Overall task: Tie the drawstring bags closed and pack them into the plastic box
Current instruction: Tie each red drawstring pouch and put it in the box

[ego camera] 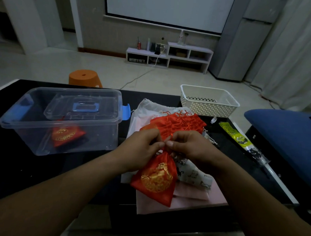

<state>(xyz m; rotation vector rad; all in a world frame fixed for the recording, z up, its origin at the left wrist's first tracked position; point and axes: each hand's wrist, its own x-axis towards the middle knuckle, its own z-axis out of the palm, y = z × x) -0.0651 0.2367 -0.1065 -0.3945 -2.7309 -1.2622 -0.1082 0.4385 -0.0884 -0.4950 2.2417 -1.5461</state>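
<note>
Head: hands (141,147) (190,148), bag (154,180) near table edge (126,197)

Both forearms reach forward and converge, so the hands meet thumb tip to thumb tip. The left hand (141,147) and the right hand (189,146) lie backs up with fingers curled, each pinching the gathered neck of the red bag (155,178) just below the thumbs.

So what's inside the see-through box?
One red bag with a gold pattern lies on the bottom of the plastic box. The walls are clear, but the blue handle and glare blur the back, so anything small there is hidden.
</note>
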